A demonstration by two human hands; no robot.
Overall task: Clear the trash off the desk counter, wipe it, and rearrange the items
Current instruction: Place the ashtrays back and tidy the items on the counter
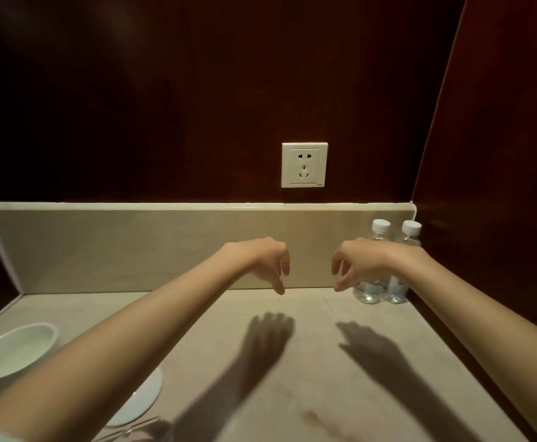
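So both hands are out over the pale beige stone desk counter [292,362], hanging above its middle near the back edge, fingers drooping down loosely. Left hand [265,260] and right hand [355,263] are both relaxed and partly open with nothing in them, no cloth, no trash.

Progress-wise, I'd guess most of it is done: no trash shows on the desk anywhere and the surface looks clean, though there's no telling from this alone whether it got wiped. What's left looks like the rearranging.

Count: two clear plastic water bottles with white caps [385,266] standing side by side, tucked in the back right corner. One white oval ceramic bowl [12,352] at the left edge, one white round plate [139,400] toward the front left, partly hidden under the left forearm, plus some metal cutlery [133,429] at the front edge, too blurry to count.
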